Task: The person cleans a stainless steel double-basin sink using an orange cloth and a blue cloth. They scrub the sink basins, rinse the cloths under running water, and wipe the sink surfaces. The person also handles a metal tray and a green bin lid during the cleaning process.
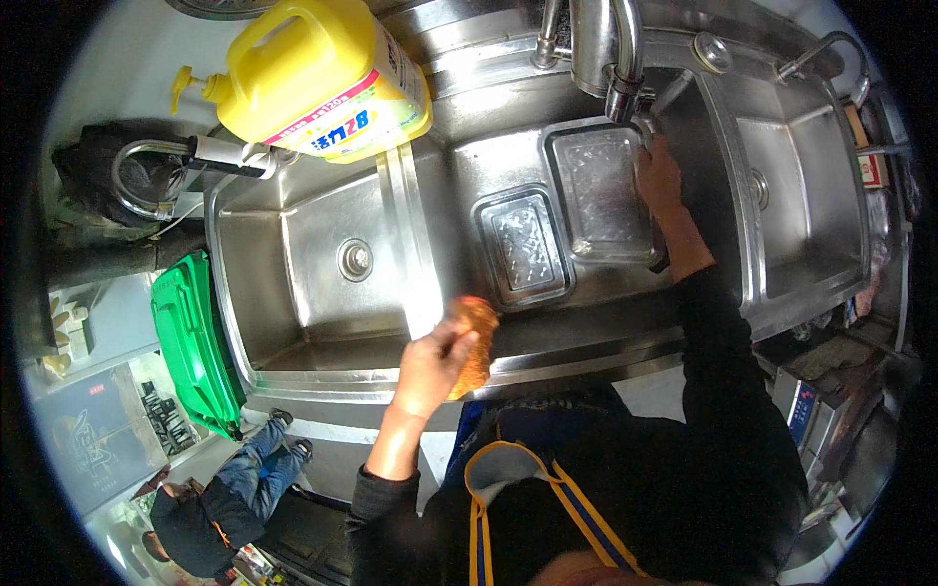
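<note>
In my left hand [423, 377] is an orange-brown scouring pad [475, 344], pinched between thumb and fingers above the sink's front edge. My right hand [662, 179] grips the right rim of a large rectangular metal tray [597, 194], which is tilted in the middle sink basin [480, 157]. Some of those fingers are hidden at the rim. Left of that tray lies a smaller rectangular metal tray [526, 249], its surface shiny with bright reflections. A chrome faucet [621, 95] hangs just over the large tray's upper edge.
A yellow pump jug of detergent [300, 66] stands at the back, behind the left basin [330, 242]. The right basin [780, 198] has its own tap [813, 58]. A green lidded bin [194, 344] is at the left. Another person [220, 505] is at the lower left.
</note>
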Available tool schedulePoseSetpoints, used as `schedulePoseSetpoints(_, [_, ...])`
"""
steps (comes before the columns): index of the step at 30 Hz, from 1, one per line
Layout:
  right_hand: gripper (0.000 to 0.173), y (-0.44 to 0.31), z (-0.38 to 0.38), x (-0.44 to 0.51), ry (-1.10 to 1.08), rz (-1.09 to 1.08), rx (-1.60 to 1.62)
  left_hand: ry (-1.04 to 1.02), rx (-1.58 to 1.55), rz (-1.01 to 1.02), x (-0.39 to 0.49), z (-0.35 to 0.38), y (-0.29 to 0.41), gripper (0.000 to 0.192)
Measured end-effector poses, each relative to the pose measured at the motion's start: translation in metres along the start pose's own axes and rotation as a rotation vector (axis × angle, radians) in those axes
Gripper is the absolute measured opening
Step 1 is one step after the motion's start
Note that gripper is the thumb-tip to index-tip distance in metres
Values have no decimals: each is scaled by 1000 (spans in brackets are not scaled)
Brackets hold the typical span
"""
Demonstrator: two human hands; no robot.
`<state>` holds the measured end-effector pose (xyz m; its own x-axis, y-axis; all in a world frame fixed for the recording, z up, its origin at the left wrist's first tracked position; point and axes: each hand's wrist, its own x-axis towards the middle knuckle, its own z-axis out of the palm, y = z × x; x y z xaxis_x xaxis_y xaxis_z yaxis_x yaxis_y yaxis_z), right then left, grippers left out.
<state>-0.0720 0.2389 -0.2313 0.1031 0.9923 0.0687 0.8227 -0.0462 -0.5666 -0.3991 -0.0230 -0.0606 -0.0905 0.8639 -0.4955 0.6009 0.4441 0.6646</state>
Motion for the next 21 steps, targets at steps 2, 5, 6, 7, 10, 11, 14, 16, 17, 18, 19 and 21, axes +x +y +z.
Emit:
schedulePoseSetpoints(2, [34,-6,5,5,-91,46,167,23,372,74,11,11,11,59])
schedulePoseSetpoints(5, [31,-29,9,-3,-310,188,841,192,-41,167,55,25,25,75])
schedulePoseSetpoints(6, [27,-43,12,-10,-357,251,925,77,-391,87,73,32,28,68])
schedulePoseSetpoints(7, [24,-55,10,-14,-505,303,889,-40,-706,-67,88,39,30,61])
schedulePoseSetpoints(10, [26,-92,-7,-6,-448,124,928,114,-942,-143,113,47,24,20])
schedulePoseSetpoints(11, [29,-98,-18,17,-475,202,819,169,-941,-193,115,48,20,17])
schedulePoseSetpoints(14, [48,-110,-30,79,-132,-126,978,164,-972,-189,113,50,7,21])
schedulePoseSetpoints(16, [50,-111,-30,100,-75,-347,1006,155,-1012,-181,109,52,3,20])
schedulePoseSetpoints(17, [49,-111,-30,110,-97,-307,961,158,-1007,-192,108,53,2,20])
schedulePoseSetpoints(18, [48,-111,-30,116,-140,-298,962,157,-1004,-197,108,54,2,20])
schedulePoseSetpoints(19, [47,-112,-29,117,-187,-288,962,157,-1003,-206,108,55,2,20])
schedulePoseSetpoints(21, [44,-115,-27,112,-289,-267,958,173,-1020,-200,110,57,3,21])
